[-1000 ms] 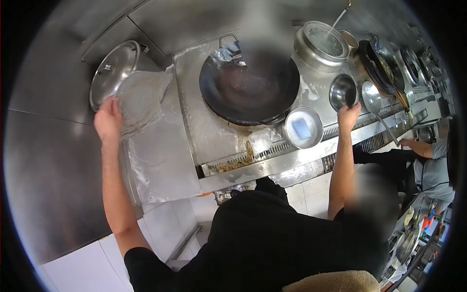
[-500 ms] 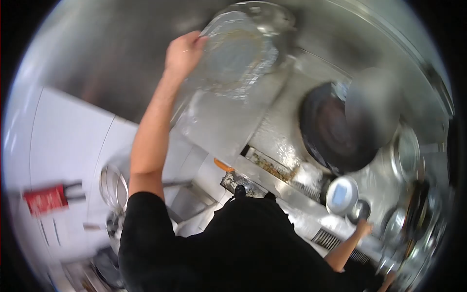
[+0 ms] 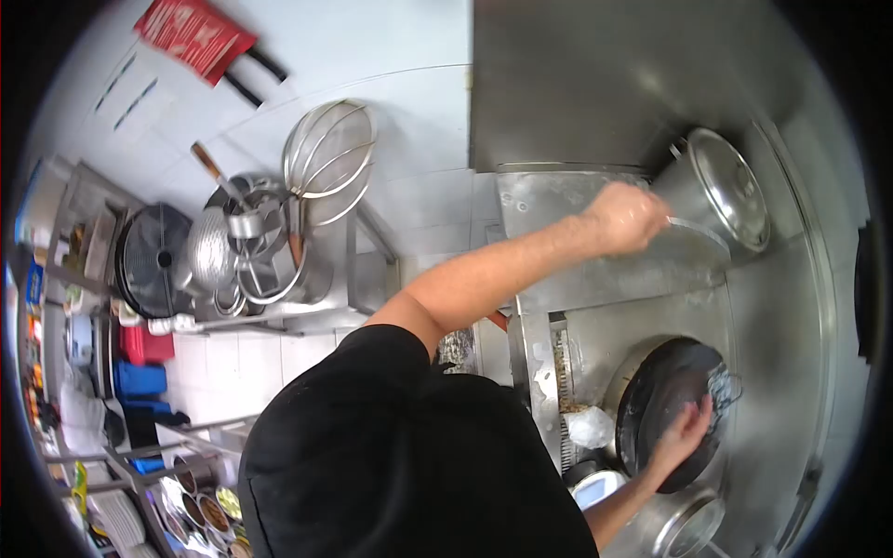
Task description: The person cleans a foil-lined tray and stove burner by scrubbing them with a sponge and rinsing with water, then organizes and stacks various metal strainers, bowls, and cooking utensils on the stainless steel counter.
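My left hand [image 3: 633,219] is closed on the rim of a thin, see-through rounded sheet or lid [image 3: 699,231]; its exact kind is unclear. It hangs over the steel counter panel [image 3: 595,279], beside a lidded steel pot [image 3: 730,191]. Lower right, my right hand [image 3: 686,432] is over the dark wok [image 3: 651,391], fingers loosely apart and slightly blurred. Nothing shows clearly in that hand. Near its fingertips, a shiny, wiry patch [image 3: 724,386] lies at the wok's far side; I cannot tell what it is.
A white crumpled lump [image 3: 590,428] and a bowl with a pale blue item [image 3: 597,487] sit near the wok. A steel pot [image 3: 688,525] stands in front. Leftward are a wire strainer [image 3: 330,163], a side table with pots, a shelf rack and a red wall-hung packet [image 3: 197,39].
The view has turned left. My left hand still grips the see-through piece, which now shows nearly edge-on. My right hand has moved from beside the ladle to over the wok.
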A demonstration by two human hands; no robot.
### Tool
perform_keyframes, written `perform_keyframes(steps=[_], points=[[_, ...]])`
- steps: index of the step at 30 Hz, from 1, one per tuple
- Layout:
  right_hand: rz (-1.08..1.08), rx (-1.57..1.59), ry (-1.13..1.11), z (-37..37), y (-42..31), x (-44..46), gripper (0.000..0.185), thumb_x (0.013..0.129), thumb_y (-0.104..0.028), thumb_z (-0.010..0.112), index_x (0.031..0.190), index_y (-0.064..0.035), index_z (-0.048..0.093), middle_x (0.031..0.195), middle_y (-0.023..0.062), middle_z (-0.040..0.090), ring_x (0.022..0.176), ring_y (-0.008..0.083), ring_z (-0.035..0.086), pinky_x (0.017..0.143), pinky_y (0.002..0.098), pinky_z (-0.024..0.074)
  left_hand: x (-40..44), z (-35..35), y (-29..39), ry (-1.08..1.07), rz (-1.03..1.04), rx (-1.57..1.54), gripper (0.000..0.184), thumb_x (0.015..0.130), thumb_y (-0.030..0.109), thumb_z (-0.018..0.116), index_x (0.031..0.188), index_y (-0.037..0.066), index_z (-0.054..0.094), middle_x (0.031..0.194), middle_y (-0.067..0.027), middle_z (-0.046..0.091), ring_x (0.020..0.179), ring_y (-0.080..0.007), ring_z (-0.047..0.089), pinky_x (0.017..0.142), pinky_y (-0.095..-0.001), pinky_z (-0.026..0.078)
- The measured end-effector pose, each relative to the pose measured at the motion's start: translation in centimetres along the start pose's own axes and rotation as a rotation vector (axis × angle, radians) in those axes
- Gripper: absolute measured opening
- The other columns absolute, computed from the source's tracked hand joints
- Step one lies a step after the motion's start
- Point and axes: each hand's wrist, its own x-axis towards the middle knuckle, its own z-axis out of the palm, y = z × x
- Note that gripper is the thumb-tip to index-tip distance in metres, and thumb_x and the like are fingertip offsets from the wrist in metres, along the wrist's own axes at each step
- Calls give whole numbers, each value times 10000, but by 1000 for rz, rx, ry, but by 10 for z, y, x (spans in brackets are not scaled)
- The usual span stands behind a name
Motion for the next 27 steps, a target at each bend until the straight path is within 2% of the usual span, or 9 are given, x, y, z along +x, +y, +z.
perform_keyframes(steps=[4,6,8,10,12,17,22,26,27], points=[[-313,-264,-1,83,-99,24,770,943,-193,715,1552,2,285,1551,199,372,1343,269,459,1119,381,368,-38,-33,-10,-18,147,-212,174,937,238,628,1051,148,726,1003,-72,734,943,-312,690,845,-458,546],[-313,23,-246,107,-108,43,662,930,-150,720,1484,36,410,1447,215,508,1277,281,532,1096,392,393,-61,-44,-23,7,268,-220,176,939,253,635,1053,160,731,1023,-57,738,979,-280,686,932,-448,513],[-65,211,-581,120,-102,59,473,941,-148,699,1350,54,570,1272,200,654,1152,282,621,1048,389,434,-74,-42,-30,18,319,-246,178,942,264,638,1058,171,736,1035,-40,742,1000,-246,685,1018,-442,471],[-153,-22,-516,133,-118,54,322,977,-234,673,1136,43,711,1076,165,736,995,191,657,934,352,486,-92,-52,-51,21,298,-225,174,944,260,641,1066,189,742,1034,-21,744,998,-224,688,1069,-447,449],[-203,-78,-516,147,-135,51,323,972,-276,675,1125,6,717,1042,185,743,964,256,703,887,345,502,-106,-66,-71,-16,202,-179,169,917,247,695,1068,188,743,1085,-14,742,1062,-212,681,1085,-464,441],[-469,-398,-85,165,-167,65,235,923,-183,661,1139,-114,727,1031,218,703,945,416,668,814,437,536,-132,-100,-106,40,-93,5,347,907,255,713,1225,126,661,1299,-78,656,1203,-288,613,1056,-439,469],[-331,-531,-132,172,-146,95,269,914,-187,631,1166,-154,719,1018,209,709,943,416,668,820,485,534,-184,-125,-116,-43,-343,-9,400,914,270,703,1263,86,636,1351,-116,618,1210,-334,600,1028,-422,487],[-234,-774,-258,188,-109,137,262,920,-190,611,1150,-155,731,1043,191,722,971,406,681,828,485,535,-259,-153,-112,-293,-631,-103,413,942,283,683,1296,75,638,1242,-155,677,1135,-306,651,976,-394,514],[-163,-563,-193,192,-68,157,253,924,-191,609,1136,-145,739,1047,185,728,971,392,694,825,475,537,-286,-160,-109,-329,-727,-173,415,943,289,687,1291,67,642,1221,-148,691,1117,-280,659,970,-386,513]])
